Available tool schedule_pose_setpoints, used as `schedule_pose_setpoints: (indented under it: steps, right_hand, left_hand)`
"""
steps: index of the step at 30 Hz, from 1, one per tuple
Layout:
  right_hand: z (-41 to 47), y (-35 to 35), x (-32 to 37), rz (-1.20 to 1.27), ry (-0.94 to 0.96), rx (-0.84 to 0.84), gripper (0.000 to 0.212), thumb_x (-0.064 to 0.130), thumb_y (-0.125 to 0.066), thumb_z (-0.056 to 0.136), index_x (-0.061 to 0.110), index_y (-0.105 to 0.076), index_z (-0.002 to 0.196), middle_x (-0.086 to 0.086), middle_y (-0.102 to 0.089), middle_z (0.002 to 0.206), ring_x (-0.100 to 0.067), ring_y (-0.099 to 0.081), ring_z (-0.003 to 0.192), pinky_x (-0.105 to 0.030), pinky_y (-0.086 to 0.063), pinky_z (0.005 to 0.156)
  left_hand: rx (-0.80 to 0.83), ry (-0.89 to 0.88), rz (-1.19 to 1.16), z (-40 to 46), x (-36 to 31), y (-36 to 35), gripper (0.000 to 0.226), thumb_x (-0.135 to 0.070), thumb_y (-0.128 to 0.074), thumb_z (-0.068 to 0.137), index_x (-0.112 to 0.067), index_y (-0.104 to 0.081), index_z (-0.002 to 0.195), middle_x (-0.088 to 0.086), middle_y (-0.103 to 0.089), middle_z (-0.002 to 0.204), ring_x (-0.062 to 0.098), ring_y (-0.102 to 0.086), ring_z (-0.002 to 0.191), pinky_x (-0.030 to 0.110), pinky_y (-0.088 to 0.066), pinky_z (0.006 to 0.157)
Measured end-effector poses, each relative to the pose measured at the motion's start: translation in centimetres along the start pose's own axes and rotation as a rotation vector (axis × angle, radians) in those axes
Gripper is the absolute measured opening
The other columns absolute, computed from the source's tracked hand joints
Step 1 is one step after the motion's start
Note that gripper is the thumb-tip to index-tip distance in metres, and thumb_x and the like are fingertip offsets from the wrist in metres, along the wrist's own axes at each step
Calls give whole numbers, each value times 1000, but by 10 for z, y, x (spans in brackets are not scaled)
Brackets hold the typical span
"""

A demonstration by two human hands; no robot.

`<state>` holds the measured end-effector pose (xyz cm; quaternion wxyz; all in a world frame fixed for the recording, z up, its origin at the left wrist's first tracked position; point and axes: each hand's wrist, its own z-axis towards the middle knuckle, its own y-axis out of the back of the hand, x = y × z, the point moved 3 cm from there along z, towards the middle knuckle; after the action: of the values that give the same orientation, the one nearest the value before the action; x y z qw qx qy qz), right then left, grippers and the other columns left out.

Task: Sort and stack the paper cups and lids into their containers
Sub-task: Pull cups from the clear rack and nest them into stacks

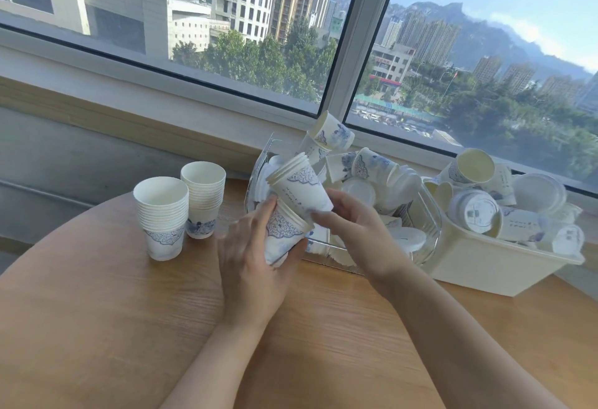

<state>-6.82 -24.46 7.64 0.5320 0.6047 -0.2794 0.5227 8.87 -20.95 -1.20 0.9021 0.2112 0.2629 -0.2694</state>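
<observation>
At the centre of the frame, a short nest of cups [299,182] is tilted, mouths toward the upper left, its base just above the mouth of a lower cup [283,235]. The right hand [351,226] pinches the nest near its base; that grip is narrow, fingertips only. The left hand [250,255] wraps the lower cup from below and behind.

The likely slip is at this join. Entering at such a tilt, the nest could catch the lower rim and crumple it, or the thin pinch could let the nest splay. Motion blur over the fingers makes the exact contact hard to read.

Left of the hands, two upright stacks [163,214] [202,201] stand close together on the wooden surface [97,311]; a swinging left forearm could topple them. To the right, the clear bin [430,214] and white bin [485,263] are heaped with loose cups and lids, so a bump might spill them.
</observation>
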Motion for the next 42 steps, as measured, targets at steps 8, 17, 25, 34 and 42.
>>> schedule_pose_setpoints:
  steps: [8, 17, 25, 34, 42]
  right_hand:
    - [-9, 13, 4, -252, 92, -22, 88, 44, -73, 93, 56, -15, 158, 12, -78, 107, -7, -73, 99, -34, -55, 94]
    - [-10, 19, 10, -343, 170, -109, 66, 48, -70, 94, 57, -36, 151, 21, -57, 119, 3, -67, 93, -15, -48, 81]
    - [-10, 18, -3, -262, 139, -154, 19, 37, -68, 100, 32, -64, 118, 10, -73, 110, -10, -73, 98, -28, -55, 79]
    - [-15, 12, -10, -352, 149, -139, 22, 35, -54, 108, 41, -71, 118, 20, -75, 108, 8, -65, 109, -8, -47, 87]
    - [-5, 1, -19, -212, 136, -142, 22, 28, -64, 103, 26, -72, 124, 14, -77, 111, 3, -70, 108, -30, -55, 99]
  left_hand:
    - [42, -87, 0, -7, -8, 0, 73, -36, -88, 80, -17, -57, 143, 0, -68, 126, 24, -67, 107, 44, -47, 91]
    - [54, -102, 11, -9, -12, 2, 72, -35, -90, 78, -15, -61, 141, 0, -68, 122, 23, -66, 105, 42, -46, 91]
    - [53, -21, -20, -8, -4, -3, 73, -46, -85, 82, -16, -59, 143, 0, -69, 126, 22, -68, 106, 42, -48, 91]
    - [78, 20, -50, -9, -1, -3, 73, -47, -81, 84, -14, -58, 144, -1, -70, 125, 19, -68, 108, 39, -46, 95]
    - [109, 43, -85, -8, 3, -4, 73, -51, -78, 85, -14, -58, 145, 2, -71, 127, 18, -68, 109, 37, -52, 93]
